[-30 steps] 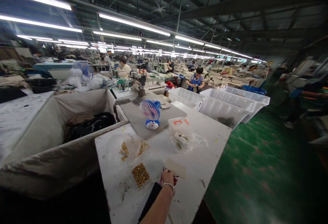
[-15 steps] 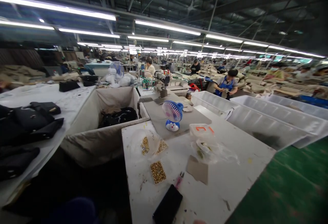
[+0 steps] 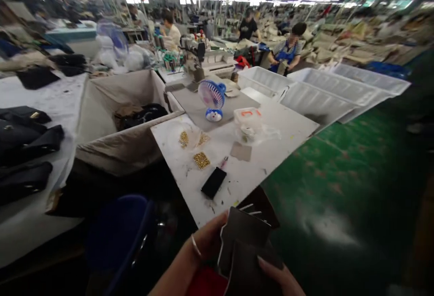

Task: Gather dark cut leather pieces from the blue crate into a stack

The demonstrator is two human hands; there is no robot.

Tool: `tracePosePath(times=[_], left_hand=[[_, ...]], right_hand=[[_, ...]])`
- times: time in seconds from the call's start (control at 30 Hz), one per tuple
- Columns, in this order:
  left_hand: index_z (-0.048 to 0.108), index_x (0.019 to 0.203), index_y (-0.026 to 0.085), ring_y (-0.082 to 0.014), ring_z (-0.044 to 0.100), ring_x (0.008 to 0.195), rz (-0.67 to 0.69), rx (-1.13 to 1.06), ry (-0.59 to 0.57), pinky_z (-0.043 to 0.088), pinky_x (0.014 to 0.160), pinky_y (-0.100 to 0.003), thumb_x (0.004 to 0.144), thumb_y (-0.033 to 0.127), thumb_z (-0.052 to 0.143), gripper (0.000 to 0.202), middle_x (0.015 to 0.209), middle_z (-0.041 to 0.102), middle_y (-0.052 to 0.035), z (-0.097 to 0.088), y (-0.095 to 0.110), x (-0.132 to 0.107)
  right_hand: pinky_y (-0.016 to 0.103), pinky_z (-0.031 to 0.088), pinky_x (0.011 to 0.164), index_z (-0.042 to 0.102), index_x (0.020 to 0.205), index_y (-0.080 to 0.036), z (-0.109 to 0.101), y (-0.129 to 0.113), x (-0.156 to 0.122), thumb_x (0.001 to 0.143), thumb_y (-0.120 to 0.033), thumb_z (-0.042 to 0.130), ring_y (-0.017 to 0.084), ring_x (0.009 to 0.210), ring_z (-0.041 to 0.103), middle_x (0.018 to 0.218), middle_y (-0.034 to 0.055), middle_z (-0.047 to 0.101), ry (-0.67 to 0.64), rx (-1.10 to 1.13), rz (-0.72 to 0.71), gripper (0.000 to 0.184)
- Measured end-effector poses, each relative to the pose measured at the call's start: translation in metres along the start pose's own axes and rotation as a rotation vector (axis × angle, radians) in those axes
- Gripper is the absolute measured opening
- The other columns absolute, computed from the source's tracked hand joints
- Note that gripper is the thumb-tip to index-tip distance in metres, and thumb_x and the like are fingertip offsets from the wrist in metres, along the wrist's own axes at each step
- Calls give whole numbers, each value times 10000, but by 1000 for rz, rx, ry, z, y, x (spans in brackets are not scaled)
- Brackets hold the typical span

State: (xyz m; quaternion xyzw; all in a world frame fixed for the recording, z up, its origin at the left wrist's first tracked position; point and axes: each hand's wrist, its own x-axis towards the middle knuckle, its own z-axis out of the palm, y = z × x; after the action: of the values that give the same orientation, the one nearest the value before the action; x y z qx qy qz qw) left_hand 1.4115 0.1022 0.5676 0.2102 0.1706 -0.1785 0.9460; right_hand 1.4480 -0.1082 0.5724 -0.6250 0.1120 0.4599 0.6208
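Note:
Low in the view, in front of the near corner of the white table [image 3: 271,151], both my hands hold a stack of dark, stiff leather pieces [image 3: 244,246]. My left hand [image 3: 208,239], a bangle on its wrist, grips their left edge. My right hand [image 3: 280,275] lies closed on their lower right side. On the table beyond them are a black flat case [image 3: 213,183], a pink lighter [image 3: 224,162], a tan card piece [image 3: 241,151], a pile of gold hardware [image 3: 201,160] and a clear bag of gold parts [image 3: 190,138].
A small blue fan [image 3: 213,99] and a lidded plastic box [image 3: 249,117] stand further back. A cloth-lined bin [image 3: 129,147] and black bags [image 3: 27,142] are left, a blue chair [image 3: 118,237] near left, white crates [image 3: 322,92] right. Seated workers [image 3: 288,45] are behind.
A second ago my one hand was on the table by the tan card. The view has since pulled back and tipped down, and both hands now hold dark leather pieces below the table's edge.

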Motion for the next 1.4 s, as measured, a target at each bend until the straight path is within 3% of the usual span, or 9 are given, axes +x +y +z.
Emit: tracePosePath(times=[0.1, 0.2, 0.3, 0.53, 0.7, 0.87, 1.13, 1.27, 1.4], left_hand=[[666, 1104, 70, -305, 593, 1151, 3, -31, 46, 467, 954, -338, 742, 564, 699, 613, 1144, 680, -166, -3, -17, -28], [640, 1151, 149, -273, 642, 1046, 118, -25, 194, 492, 888, -343, 768, 343, 682, 431, 1089, 700, -111, -12, -39, -50], [569, 1245, 199, -266, 667, 926, 187, -1, 338, 510, 779, -342, 669, 178, 654, 584, 1001, 711, -75, -22, -68, -67], [480, 1340, 206, -270, 659, 898, 280, -4, 506, 506, 724, -335, 532, 83, 620, 829, 1027, 689, -77, -35, -129, -106], [464, 1334, 188, -230, 654, 813, 302, -92, 684, 492, 683, -300, 504, 95, 635, 852, 962, 688, -66, -46, -167, -135], [430, 1371, 233, -212, 652, 783, 378, -166, 775, 493, 705, -305, 514, 118, 667, 896, 972, 689, -49, -59, -189, -169], [379, 1395, 245, -217, 661, 793, 490, -276, 846, 498, 720, -318, 546, 143, 681, 907, 1025, 692, -58, -95, -214, -234], [400, 1379, 237, -236, 662, 838, 575, -300, 889, 500, 744, -328, 537, 135, 678, 893, 1015, 690, -59, -114, -225, -285], [420, 1357, 223, -237, 650, 857, 637, -361, 884, 491, 744, -330, 539, 139, 648, 854, 1021, 689, -69, -135, -246, -346]], right_hand=[[430, 538, 832, 564, 1098, -144, -4, 8, -14, 619, -399, 836, 302, 874, 677, 958, 114, 713, -1, 232, 144, 606], [365, 526, 822, 562, 1124, -107, -2, 14, -23, 658, -324, 817, 267, 882, 677, 984, 135, 713, -93, 217, 189, 574], [368, 507, 858, 562, 1177, -97, -6, 31, -29, 666, -299, 796, 268, 935, 663, 1072, 146, 694, -213, 159, 193, 597], [424, 464, 935, 487, 1288, -136, -16, 76, -44, 599, -202, 797, 312, 1046, 622, 1149, 140, 659, -489, 167, 189, 759], [438, 478, 914, 430, 1302, -186, -13, 102, -53, 455, -205, 845, 345, 1070, 607, 1102, 116, 660, -455, 179, 240, 943], [414, 478, 902, 350, 1334, -214, -6, 127, -56, 445, -232, 852, 338, 1046, 618, 1066, 95, 665, -438, 47, 243, 1021], [419, 477, 916, 490, 1249, -206, 38, 160, -62, 594, -376, 846, 325, 1048, 619, 1081, 102, 665, -555, -95, 161, 764], [429, 482, 939, 637, 1104, -180, 72, 181, -72, 585, -457, 842, 345, 1094, 599, 1082, 114, 671, -475, -235, 129, 623], [452, 495, 969, 652, 1145, -233, 97, 199, -88, 623, -466, 815, 353, 1154, 569, 1146, 97, 664, -396, -288, 75, 595]])
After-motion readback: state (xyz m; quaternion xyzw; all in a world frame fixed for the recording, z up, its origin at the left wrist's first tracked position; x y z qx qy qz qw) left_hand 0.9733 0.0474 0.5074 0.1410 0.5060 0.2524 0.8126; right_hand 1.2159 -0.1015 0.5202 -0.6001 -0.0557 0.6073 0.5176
